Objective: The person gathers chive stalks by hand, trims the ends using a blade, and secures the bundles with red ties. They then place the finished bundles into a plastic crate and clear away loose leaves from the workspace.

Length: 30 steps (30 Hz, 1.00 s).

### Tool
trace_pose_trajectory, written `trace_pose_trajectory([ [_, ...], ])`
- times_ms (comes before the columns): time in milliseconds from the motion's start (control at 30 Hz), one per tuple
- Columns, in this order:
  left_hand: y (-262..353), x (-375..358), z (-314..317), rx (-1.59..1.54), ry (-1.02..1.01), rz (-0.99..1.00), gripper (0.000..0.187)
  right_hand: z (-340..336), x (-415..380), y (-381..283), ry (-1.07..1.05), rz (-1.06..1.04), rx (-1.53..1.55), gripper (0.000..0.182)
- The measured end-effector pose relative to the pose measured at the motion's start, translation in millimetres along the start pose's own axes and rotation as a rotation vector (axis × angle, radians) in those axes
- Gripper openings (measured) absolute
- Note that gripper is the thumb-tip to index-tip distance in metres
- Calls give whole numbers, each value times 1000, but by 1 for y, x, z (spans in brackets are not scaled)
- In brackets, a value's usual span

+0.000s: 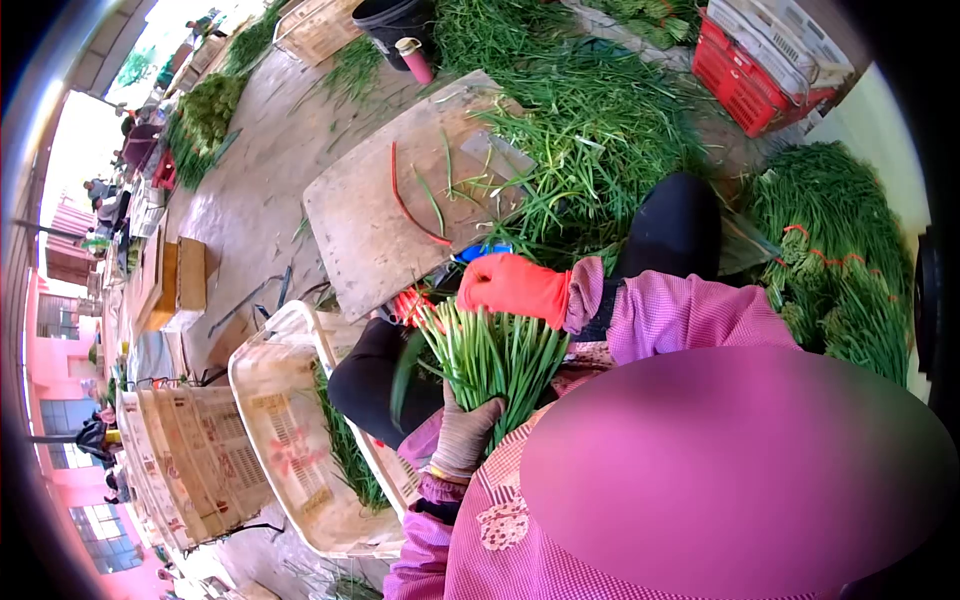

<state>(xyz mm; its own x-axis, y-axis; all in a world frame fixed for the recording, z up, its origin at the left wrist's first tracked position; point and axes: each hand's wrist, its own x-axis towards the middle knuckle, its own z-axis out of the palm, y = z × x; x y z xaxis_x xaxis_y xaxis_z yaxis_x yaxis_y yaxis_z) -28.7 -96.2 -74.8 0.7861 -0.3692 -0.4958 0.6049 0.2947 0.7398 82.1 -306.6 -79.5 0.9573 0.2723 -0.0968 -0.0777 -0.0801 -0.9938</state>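
A bunch of green chives (500, 360) with pale stem ends lies across my lap. My left hand (468, 438), in a greyish-brown glove, is closed around its lower side. My right hand (515, 288), in an orange-red glove, is curled into a fist against the stem ends; what its fingers grip is hidden. Just beside that fist are red ties (410, 305) and a blue object (482, 252), partly covered. Beyond them a worn board (375, 215) carries a red strip (402, 195) and a few loose green blades.
A large heap of loose chives (600, 130) spreads past my knee. Tied bundles (830, 250) lie at the right. A cream plastic crate (285, 440) holding greens stands at my left, near stacked crates (195, 465). Red crate (740, 75), dark bucket (385, 25) and pink bottle (415, 65) stand farther off.
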Motion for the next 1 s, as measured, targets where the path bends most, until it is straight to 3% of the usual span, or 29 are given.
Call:
trace_pose_trajectory([
  [100, -3, 2, -9, 48, -4, -11, 78, -41, 15, -10, 236, -70, 335, 14],
  [167, -2, 2, -13, 52, -13, 9, 75, -94, 32, -15, 779, -371, -342, 18],
  [200, -2, 1, -16, 52, -14, 9, 75, -120, 30, -24, 1073, -528, -883, 28],
  [233, -3, 0, -20, 42, -11, 14, 73, -127, 17, -35, 1073, -530, -885, 28],
  [333, -6, 3, -32, 10, -45, 39, 66, -134, -26, -59, -77, 537, -1139, 71],
  [400, -2, 2, -29, -17, -42, 20, 64, -119, -48, -29, -585, 604, -931, 89],
  [467, -7, 5, -38, -15, -61, 24, 64, -90, -62, 17, -735, 552, -754, 88],
  [500, -9, 5, -42, -11, -75, 28, 64, -78, -58, 34, -737, 550, -753, 88],
  [567, -11, 4, -44, 9, -57, 42, 65, -51, -47, 54, -731, 475, -103, 82],
  [600, -11, 4, -44, 27, -44, 63, 66, -30, -50, 53, -561, 523, 340, 86],
  [667, -1, -3, -26, -4, -40, 100, 74, -11, -38, 27, -507, 488, 798, 78],
  [700, -2, -3, -24, 22, -18, 115, 78, -3, -30, 20, -568, 393, 858, 76],
  [767, -4, -4, -18, 190, 95, 139, 87, 10, -23, 17, -500, 348, 785, 80],
  [833, -3, -9, -6, 82, 75, 142, 92, 16, -16, 10, -459, 306, 689, 84],
  [900, 2, -16, 7, 103, 77, 158, 98, 20, -9, 9, -162, 5, 161, 92],
  [1000, -9, -7, -11, 183, 46, 161, 92, 23, -5, -1, -217, 3, 151, 99],
])
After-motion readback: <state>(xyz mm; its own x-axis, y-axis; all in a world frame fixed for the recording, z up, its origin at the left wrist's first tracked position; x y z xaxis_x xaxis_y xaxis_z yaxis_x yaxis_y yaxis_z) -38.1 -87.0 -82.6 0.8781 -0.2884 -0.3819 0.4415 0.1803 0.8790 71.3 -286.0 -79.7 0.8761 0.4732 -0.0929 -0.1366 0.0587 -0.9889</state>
